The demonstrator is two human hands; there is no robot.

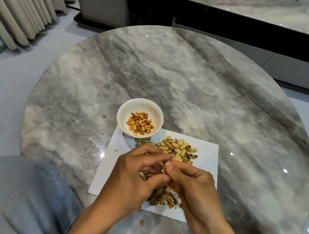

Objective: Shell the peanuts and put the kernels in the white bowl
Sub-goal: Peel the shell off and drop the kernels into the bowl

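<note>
Head view: left hand point(135, 173), right hand point(190, 187) hide pinched peanut point(164, 165).

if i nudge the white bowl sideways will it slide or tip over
Probably slide. The white bowl looks wide and low, holding only a shallow layer of kernels, so tipping seems unlikely. The marble table looks glossy, so it may skid easily. Its near edge seems to sit on the white sheet, which could catch or shift with it.

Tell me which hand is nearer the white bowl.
Left. The left hand sits just below the white bowl; the right hand lies farther right.
</note>
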